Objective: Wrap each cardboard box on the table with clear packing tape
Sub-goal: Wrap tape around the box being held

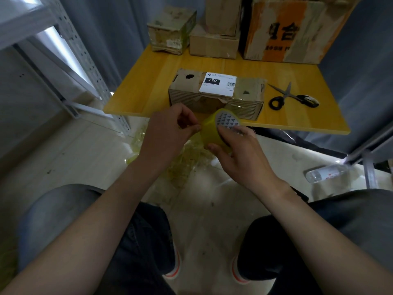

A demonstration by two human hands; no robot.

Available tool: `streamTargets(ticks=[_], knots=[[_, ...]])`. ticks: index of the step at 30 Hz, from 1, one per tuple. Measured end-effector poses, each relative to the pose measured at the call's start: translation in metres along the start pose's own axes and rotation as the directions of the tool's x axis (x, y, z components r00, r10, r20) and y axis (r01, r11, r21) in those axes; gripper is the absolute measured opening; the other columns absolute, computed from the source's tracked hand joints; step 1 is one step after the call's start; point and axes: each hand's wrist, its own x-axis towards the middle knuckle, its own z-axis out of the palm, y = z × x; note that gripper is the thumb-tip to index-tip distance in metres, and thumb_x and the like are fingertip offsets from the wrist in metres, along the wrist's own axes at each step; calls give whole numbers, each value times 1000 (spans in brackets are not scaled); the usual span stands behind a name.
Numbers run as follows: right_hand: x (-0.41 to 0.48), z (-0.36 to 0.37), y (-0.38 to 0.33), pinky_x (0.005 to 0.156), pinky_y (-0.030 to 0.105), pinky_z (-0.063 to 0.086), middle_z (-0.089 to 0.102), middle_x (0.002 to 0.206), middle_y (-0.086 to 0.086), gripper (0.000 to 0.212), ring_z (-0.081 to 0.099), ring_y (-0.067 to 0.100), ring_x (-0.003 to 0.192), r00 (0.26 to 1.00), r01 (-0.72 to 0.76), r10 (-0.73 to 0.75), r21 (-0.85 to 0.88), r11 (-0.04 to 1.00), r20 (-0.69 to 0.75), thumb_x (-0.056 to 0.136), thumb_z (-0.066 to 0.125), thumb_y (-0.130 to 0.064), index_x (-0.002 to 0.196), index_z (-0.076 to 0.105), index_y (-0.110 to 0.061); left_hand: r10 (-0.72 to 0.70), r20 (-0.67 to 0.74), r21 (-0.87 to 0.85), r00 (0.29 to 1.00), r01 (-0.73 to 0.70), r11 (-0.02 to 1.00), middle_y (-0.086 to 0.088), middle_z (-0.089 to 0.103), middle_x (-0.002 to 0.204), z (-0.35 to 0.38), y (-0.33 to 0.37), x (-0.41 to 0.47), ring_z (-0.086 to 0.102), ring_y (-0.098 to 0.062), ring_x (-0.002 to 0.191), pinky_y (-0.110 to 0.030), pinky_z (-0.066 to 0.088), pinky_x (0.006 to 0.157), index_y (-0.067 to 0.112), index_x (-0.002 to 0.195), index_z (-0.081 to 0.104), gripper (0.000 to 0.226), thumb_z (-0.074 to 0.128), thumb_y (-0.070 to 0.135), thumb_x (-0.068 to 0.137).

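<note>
A long cardboard box [217, 93] with a white label marked 220 lies near the front edge of the yellow wooden table [148, 86]. Just in front of it, below the table edge, my right hand [240, 154] grips a yellowish roll of packing tape [212, 130], fingers over its patterned core. My left hand [170, 128] pinches at the roll's left side, thumb and fingertip together on the tape's surface. Whether a free tape end is lifted cannot be told.
Black-handled scissors [291, 96] lie open on the table right of the box. Several worn cardboard boxes [214, 42] are stacked along the far edge. Crumpled used tape [187, 160] litters the floor, a plastic bottle [325, 173] lies at the right, and metal shelving [85, 60] stands at the left.
</note>
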Motion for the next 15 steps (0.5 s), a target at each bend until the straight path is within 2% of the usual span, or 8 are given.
streamTargets(ticks=[4, 7, 11, 15], knots=[[0, 2, 1, 105, 42, 40, 52, 77, -11, 17, 50, 16, 85, 1000, -6, 6, -2, 1000, 1, 101, 63, -35, 97, 61, -18, 42, 25, 52, 999, -43, 998, 19, 61, 79, 2, -2, -2, 54, 0, 65, -11, 42, 60, 27, 86, 60, 22, 81, 20, 85], [1, 3, 1, 102, 37, 39, 53, 77, -12, 18, 55, 19, 85, 1000, -18, 18, 12, 1000, 18, 101, 62, -36, 98, 64, -18, 51, 51, 60, 997, -54, 997, 20, 58, 79, 5, -3, -2, 52, 4, 63, -9, 39, 58, 25, 88, 58, 21, 78, 16, 87], [1, 6, 3, 96, 36, 41, 61, 77, -6, 24, 58, 22, 81, 999, -29, 28, 33, 999, 31, 101, 59, -40, 97, 65, -17, 39, 60, 10, 997, -39, 999, 17, 58, 81, 8, -5, -2, 50, -3, 63, -17, 41, 58, 35, 83, 51, 32, 74, 12, 88], [1, 9, 5, 90, 33, 40, 64, 79, -1, 27, 59, 26, 81, 998, -39, 37, 42, 998, 47, 101, 57, -42, 99, 65, -16, 3, 74, -19, 997, -2, 1000, 15, 58, 83, 10, -6, -2, 52, -10, 66, -23, 44, 62, 33, 85, 50, 31, 72, 11, 89]])
